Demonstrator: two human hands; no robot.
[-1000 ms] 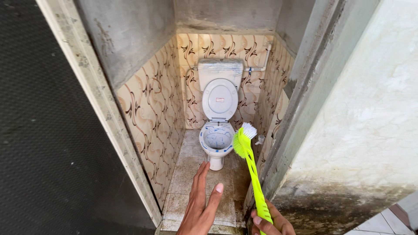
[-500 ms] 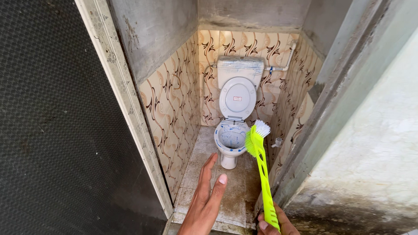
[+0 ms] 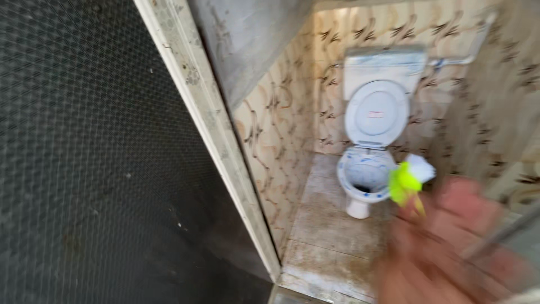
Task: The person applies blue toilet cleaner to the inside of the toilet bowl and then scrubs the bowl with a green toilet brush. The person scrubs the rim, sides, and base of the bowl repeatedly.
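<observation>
A small red and white sticker (image 3: 376, 114) sits on the toilet (image 3: 368, 174) lid. A blurry hand (image 3: 450, 247) is near the green brush (image 3: 406, 186); its grip is unclear. Patterned tile walls (image 3: 275, 129), dirty floor (image 3: 332, 225).

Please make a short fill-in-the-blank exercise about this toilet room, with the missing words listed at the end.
1. The lid of the toilet stands ____, leaning toward the cistern.
2. The brush seen near the bowl has a bright ____ head with white bristles.
3. The lower walls are covered with patterned ____.
4. The blurred hand appears in the lower ____ corner of the picture.

Missing words: open; green; tiles; right
</observation>
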